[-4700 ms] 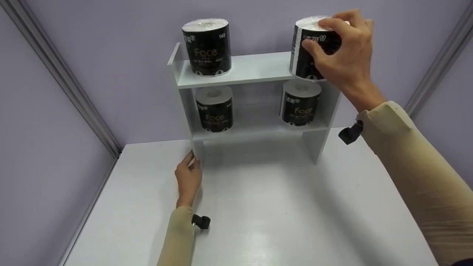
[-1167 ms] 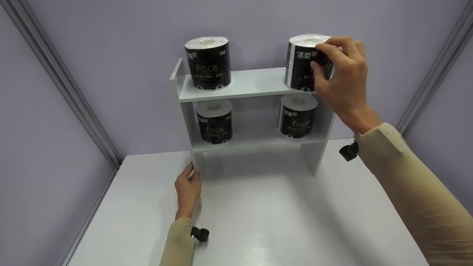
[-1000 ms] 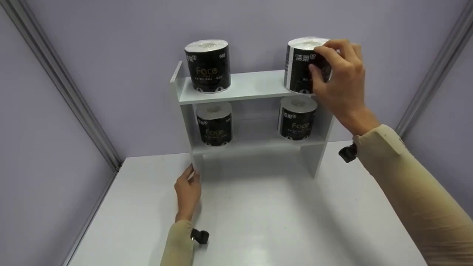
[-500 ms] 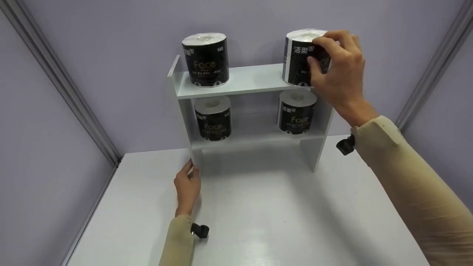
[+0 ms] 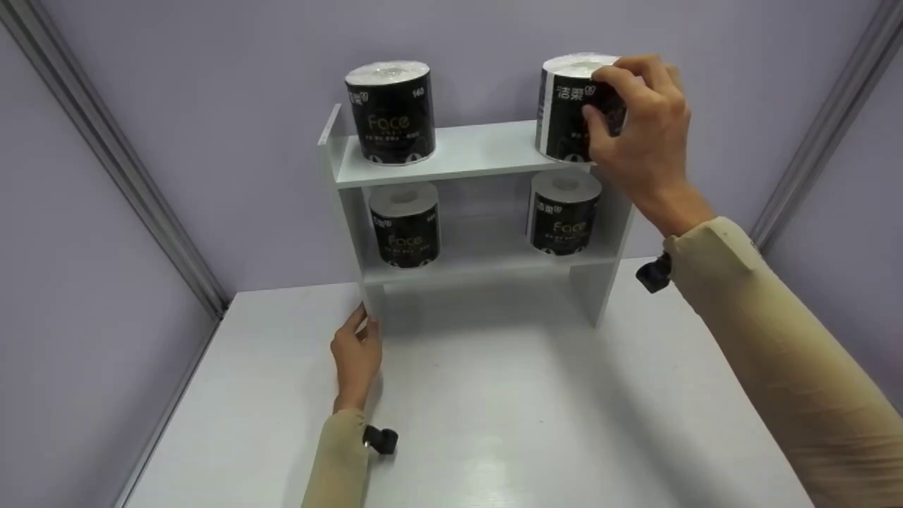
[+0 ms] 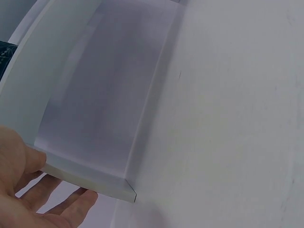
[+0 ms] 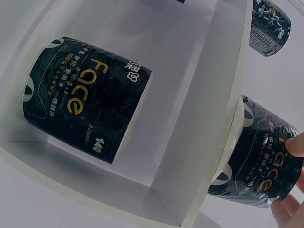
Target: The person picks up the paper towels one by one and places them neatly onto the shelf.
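Observation:
My right hand grips a toilet paper roll in a black "Face" wrapper, at the right end of the top board. Thumb on its front, fingers at the top rim; in the right wrist view its base is right at the board. At the lower left, my left hand holds the side panel of the white shelf, thumb on one face and fingers on the other. A second roll stands at the top left. Below, one roll stands left and another roll right.
The shelf stands on a white table close to the pale back wall. Metal profiles run up the corners at both sides. Small black wrist cameras sit on both sleeves.
Since the oldest frame, my right hand has shifted the gripped roll slightly left along the top board. In the last second the view tilts a little; the left hand keeps its hold.

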A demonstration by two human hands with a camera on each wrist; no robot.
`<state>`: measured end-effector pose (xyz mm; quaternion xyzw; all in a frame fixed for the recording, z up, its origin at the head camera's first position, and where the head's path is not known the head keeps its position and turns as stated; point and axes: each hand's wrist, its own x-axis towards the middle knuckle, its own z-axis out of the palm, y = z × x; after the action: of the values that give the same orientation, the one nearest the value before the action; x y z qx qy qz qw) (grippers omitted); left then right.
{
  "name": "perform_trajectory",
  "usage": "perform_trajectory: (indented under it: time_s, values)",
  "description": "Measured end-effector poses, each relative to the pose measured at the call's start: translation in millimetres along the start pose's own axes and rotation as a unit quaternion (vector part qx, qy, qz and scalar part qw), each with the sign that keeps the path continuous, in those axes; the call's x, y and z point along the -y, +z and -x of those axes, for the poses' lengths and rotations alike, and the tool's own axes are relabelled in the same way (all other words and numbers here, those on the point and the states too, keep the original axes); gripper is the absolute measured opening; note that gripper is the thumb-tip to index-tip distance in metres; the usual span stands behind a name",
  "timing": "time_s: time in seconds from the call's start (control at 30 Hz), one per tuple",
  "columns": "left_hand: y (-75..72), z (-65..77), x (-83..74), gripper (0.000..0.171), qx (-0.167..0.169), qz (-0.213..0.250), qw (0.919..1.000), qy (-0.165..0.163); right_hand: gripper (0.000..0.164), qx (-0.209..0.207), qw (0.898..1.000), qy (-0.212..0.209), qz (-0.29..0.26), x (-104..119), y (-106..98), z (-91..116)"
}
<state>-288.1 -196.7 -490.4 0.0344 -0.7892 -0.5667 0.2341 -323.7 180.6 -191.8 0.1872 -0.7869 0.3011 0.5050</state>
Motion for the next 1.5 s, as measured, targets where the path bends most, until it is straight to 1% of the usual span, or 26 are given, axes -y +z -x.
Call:
perform_trajectory:
  time_s: [0.27,0.6,0.77,0.9,1.1,1.33,1.5]
  values:
    - [-1.1,1.5,-0.1,0.045,0.003,0.002,1.0,0.002,0.033,0.001,1.0,-0.004,-0.002,-1.5,2.5,0.1]
    - [-0.5,3.0,-0.8,0.046,-0.001,0.0,1.0,-0.007,0.033,0.006,1.0,-0.006,0.001,-1.4,4.3,-1.8]
    - [0.4,3.9,-1.7,0.046,-0.002,-0.003,0.9999,-0.015,0.034,0.01,1.0,0.003,0.001,-3.6,5.9,-2.4]
    - [1.3,4.2,-1.0,0.046,-0.003,0.001,1.0,-0.007,0.033,0.011,1.0,0.01,0.004,-3.9,6.3,-2.2]
    - [2.3,4.7,0.7,0.045,-0.008,0.0,1.0,0.002,0.033,0.001,1.0,-0.006,0.005,-6.2,8.4,-1.2]
    - [2.2,4.5,-0.2,0.045,-0.009,-0.005,1.0,-0.001,0.033,0.003,1.0,0.003,0.007,-7.0,11.6,-2.5]
    - [2.5,7.6,1.1,0.045,-0.01,-0.009,0.9999,-0.002,0.033,0.013,1.0,0.006,0.015,-9.1,14.1,-1.6]
